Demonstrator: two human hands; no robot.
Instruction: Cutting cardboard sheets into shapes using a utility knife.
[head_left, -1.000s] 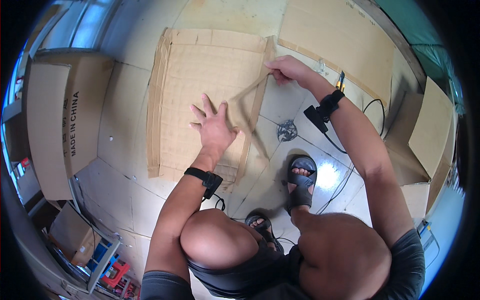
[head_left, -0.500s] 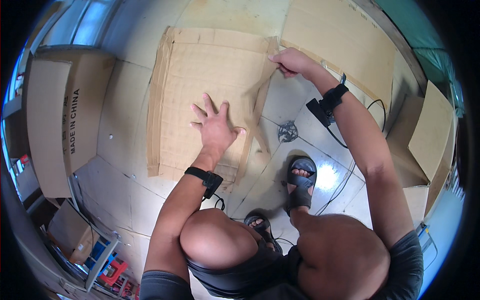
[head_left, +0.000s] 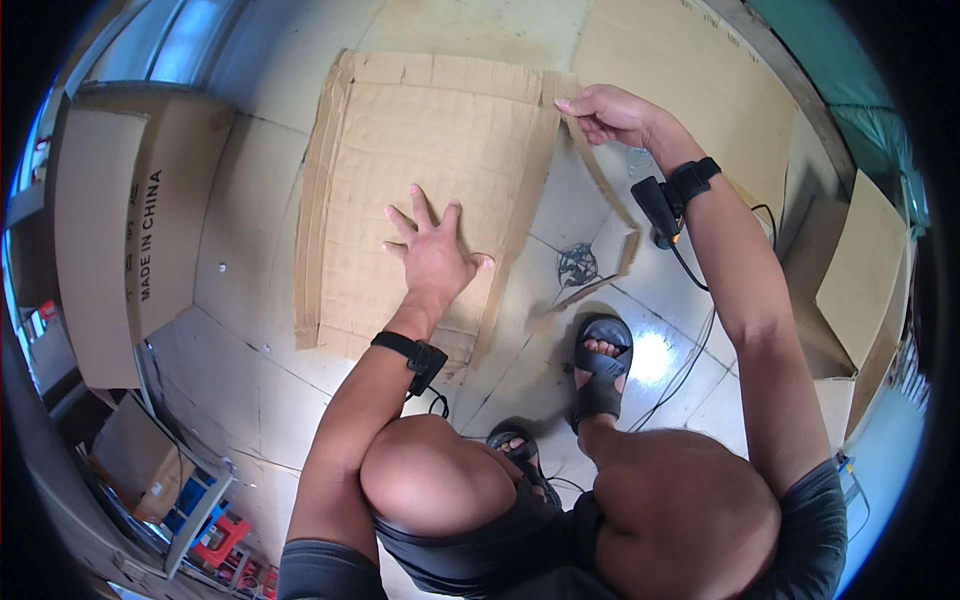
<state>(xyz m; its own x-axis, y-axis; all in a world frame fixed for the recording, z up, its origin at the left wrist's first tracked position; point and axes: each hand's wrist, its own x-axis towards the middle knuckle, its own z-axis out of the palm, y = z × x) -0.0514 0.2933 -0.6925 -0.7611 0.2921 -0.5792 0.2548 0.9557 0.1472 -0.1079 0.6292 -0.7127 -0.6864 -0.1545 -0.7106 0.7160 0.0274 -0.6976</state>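
A creased brown cardboard sheet (head_left: pixel 400 135) lies flat on the tiled floor in front of me. My left hand (head_left: pixel 436 255) presses on its lower middle, palm down and fingers spread. At the sheet's far right corner, my right hand (head_left: pixel 605 112) pinches the upper end of a narrow cardboard strip (head_left: pixel 605 185). The strip hangs away from the sheet's right edge, bent sharply near its middle, its lower end close to the floor. It seems joined to the sheet at the top corner; my fingers partly hide that spot.
A large cardboard box (head_left: pixel 185 200) stands at the left and an opened box (head_left: pixel 835 290) at the right. Another flat cardboard sheet (head_left: pixel 690 90) lies at the back right. A round floor drain (head_left: pixel 577 265) and a black cable (head_left: pixel 680 370) are near my sandalled foot (head_left: pixel 602 360).
My right hand has moved slightly right and up, pulling the strip out from the sheet's right edge so that it swings rightward over the drain. The left hand has stayed almost still.
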